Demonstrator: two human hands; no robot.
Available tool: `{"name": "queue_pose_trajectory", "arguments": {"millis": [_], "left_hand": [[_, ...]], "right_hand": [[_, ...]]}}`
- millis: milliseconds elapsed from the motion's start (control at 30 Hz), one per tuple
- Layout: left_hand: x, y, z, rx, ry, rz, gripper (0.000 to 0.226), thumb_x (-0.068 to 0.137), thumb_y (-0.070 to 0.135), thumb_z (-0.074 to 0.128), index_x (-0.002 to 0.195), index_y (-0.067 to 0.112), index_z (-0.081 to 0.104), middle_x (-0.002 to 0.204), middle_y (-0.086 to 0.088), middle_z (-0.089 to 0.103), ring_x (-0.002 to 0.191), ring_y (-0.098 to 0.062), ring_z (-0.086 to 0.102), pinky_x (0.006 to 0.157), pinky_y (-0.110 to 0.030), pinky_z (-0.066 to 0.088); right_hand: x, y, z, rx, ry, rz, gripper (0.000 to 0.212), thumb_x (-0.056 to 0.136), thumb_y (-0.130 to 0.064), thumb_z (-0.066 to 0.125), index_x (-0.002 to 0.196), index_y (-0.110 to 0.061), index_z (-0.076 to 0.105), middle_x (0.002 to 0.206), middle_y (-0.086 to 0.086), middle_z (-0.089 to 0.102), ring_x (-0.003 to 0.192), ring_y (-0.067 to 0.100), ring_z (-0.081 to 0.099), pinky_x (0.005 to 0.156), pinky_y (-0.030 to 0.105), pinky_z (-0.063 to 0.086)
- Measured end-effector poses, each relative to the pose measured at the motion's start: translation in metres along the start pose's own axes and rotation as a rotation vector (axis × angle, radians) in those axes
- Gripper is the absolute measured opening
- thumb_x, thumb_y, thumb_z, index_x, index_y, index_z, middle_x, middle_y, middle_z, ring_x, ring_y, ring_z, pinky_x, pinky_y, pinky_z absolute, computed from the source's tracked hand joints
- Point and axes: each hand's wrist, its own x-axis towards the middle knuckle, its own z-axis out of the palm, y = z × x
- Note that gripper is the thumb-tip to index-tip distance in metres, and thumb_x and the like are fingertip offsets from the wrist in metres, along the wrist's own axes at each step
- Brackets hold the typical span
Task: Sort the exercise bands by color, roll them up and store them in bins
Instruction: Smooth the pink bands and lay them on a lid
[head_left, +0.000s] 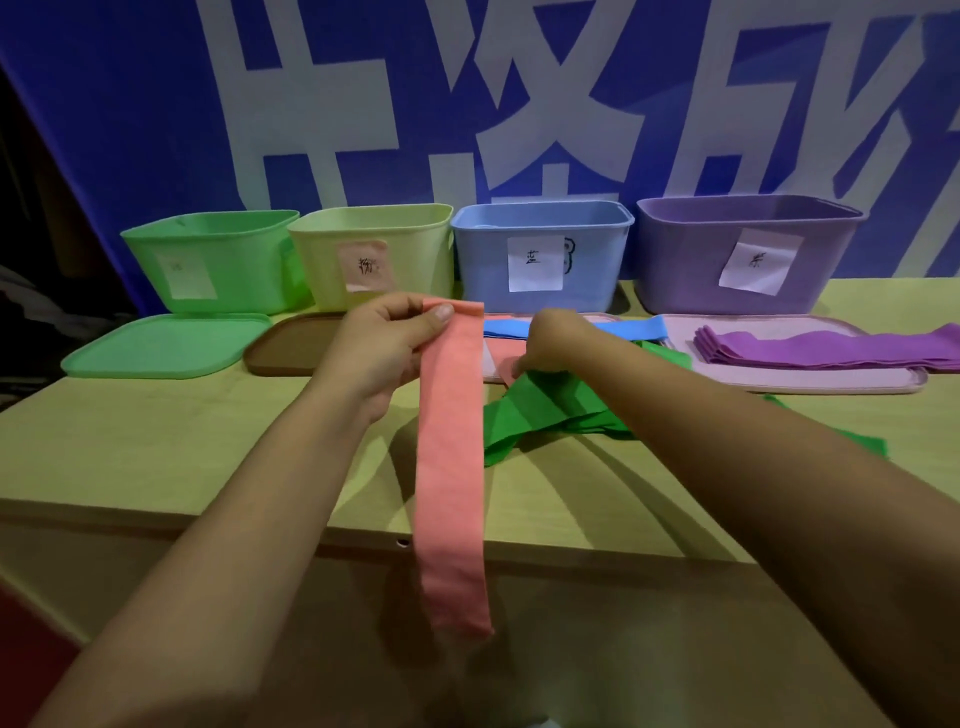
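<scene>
My left hand (387, 345) pinches the top end of a pink band (451, 467), which hangs straight down past the table's front edge. My right hand (553, 340) reaches forward onto the band pile, its fingers curled on another pink band (501, 358) beside a crumpled green band (540, 410). A blue band (639, 328) lies behind the right hand. Folded purple bands (810, 351) lie on a pale lid at the right. Along the back stand the green bin (218, 260), yellow bin (374, 254), blue bin (540, 249) and purple bin (743, 249).
A green lid (166, 345) and a brown lid (291, 345) lie flat in front of the left bins. A pale pink lid (810, 382) holds the purple bands. The wooden table (182, 447) ends at a front edge near me. A blue banner fills the background.
</scene>
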Motion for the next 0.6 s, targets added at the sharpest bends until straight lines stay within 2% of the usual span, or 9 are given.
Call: {"name": "queue_pose_trajectory", "arguments": {"millis": [67,100,200,300,367,400,467,533,600], "left_hand": [[0.009,-0.006,0.000,0.007,-0.016,-0.052,0.014,0.088,0.008,0.061,0.077,0.015,0.065,0.073,0.000,0.064,0.058,-0.007,0.059,0.049,-0.018,0.050],[0.014,-0.010,0.000,0.012,-0.031,-0.073,0.014,0.088,0.007,0.061,0.077,0.015,0.065,0.072,0.000,0.063,0.057,-0.007,0.058,0.049,-0.017,0.049],[0.025,-0.018,0.002,0.043,-0.082,-0.137,0.009,0.087,0.006,0.062,0.082,0.013,0.064,0.074,-0.001,0.063,0.059,-0.006,0.059,0.052,-0.017,0.050],[0.032,-0.023,0.005,0.088,-0.136,-0.201,0.007,0.087,0.008,0.062,0.082,0.013,0.063,0.075,0.001,0.064,0.066,-0.009,0.058,0.059,-0.022,0.048],[0.035,-0.026,0.006,0.108,-0.151,-0.252,0.008,0.087,0.008,0.063,0.081,0.013,0.063,0.067,0.003,0.064,0.064,-0.009,0.056,0.058,-0.021,0.046],[0.037,-0.027,0.007,0.104,-0.160,-0.274,0.009,0.086,0.007,0.063,0.080,0.012,0.063,0.064,0.003,0.064,0.063,-0.010,0.056,0.058,-0.021,0.045],[0.040,-0.028,0.009,0.066,-0.183,-0.310,0.009,0.086,0.004,0.061,0.079,0.010,0.063,0.070,-0.003,0.064,0.066,-0.014,0.056,0.066,-0.025,0.048],[0.042,-0.029,0.013,0.014,-0.196,-0.354,0.009,0.087,0.002,0.059,0.080,0.007,0.062,0.078,-0.008,0.063,0.071,-0.017,0.058,0.075,-0.029,0.049],[0.044,-0.030,0.019,-0.037,-0.235,-0.413,0.010,0.089,0.000,0.056,0.083,0.006,0.062,0.080,-0.010,0.062,0.073,-0.018,0.058,0.076,-0.030,0.051]], "right_hand": [[0.007,-0.003,0.001,0.034,-0.033,0.039,0.036,0.082,-0.034,0.070,0.078,-0.009,0.044,0.071,0.004,0.044,0.060,0.015,0.042,0.052,0.026,0.034],[0.009,-0.005,0.001,0.039,-0.039,0.044,0.036,0.081,-0.033,0.070,0.078,-0.009,0.044,0.071,0.004,0.042,0.061,0.016,0.042,0.055,0.027,0.037],[0.018,-0.005,0.001,0.038,-0.040,0.062,0.027,0.086,-0.022,0.066,0.098,-0.007,0.047,0.073,0.004,0.039,0.067,0.017,0.044,0.067,0.029,0.039],[0.028,-0.002,0.008,0.052,-0.035,0.094,0.027,0.085,-0.020,0.066,0.093,-0.010,0.042,0.075,0.005,0.042,0.079,0.022,0.048,0.077,0.032,0.043],[0.032,-0.001,0.014,0.065,0.001,0.125,0.025,0.082,-0.022,0.068,0.089,-0.012,0.046,0.077,0.006,0.046,0.083,0.026,0.050,0.090,0.042,0.044],[0.036,-0.001,0.016,0.069,0.021,0.129,0.021,0.081,-0.022,0.068,0.088,-0.013,0.050,0.078,0.006,0.049,0.084,0.028,0.051,0.093,0.046,0.043],[0.039,0.001,0.018,0.081,0.035,0.114,0.019,0.079,-0.021,0.068,0.095,-0.013,0.060,0.087,0.006,0.057,0.090,0.029,0.054,0.095,0.050,0.042],[0.032,0.003,0.011,0.115,0.013,0.070,0.023,0.079,-0.022,0.070,0.099,-0.013,0.066,0.094,0.007,0.063,0.092,0.028,0.058,0.093,0.048,0.046],[0.028,0.006,0.001,0.146,-0.041,0.007,0.020,0.081,-0.017,0.066,0.098,-0.008,0.069,0.098,0.011,0.067,0.088,0.025,0.061,0.089,0.041,0.052]]}}
